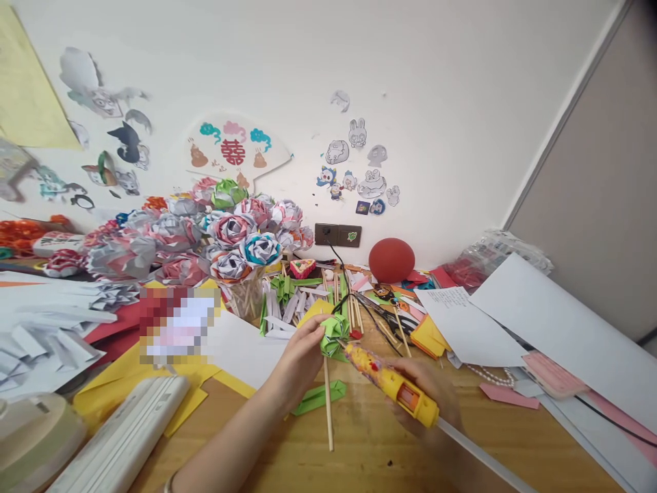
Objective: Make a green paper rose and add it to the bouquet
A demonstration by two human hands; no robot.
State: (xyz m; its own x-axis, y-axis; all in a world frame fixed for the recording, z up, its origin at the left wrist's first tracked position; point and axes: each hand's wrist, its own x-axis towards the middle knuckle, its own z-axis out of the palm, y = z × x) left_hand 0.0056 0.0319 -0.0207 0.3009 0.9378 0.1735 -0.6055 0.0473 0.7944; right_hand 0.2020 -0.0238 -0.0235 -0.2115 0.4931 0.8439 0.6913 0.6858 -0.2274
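My left hand (302,349) is closed around a green folded-paper flower (335,333), which sits on the top of a thin wooden stick (328,411). In my right hand (428,383) is a yellow hot glue gun (390,382), a white glue stick (482,453) poking out of its back end. The gun's tip meets the right side of the flower or lies just beside it; I cannot tell which. Below the flower, a folded green paper strip (321,397) lies on the wooden table (380,452). My right fingers are partly hidden behind the gun.
Paper flowers fill a clear container (246,298) at the back left. A red balloon (391,260) rests by the wall. Scissors (397,320), sticks and paper scraps lie behind my hands. White sheets (554,322) cover the right side; a long white device (123,435) lies front left.
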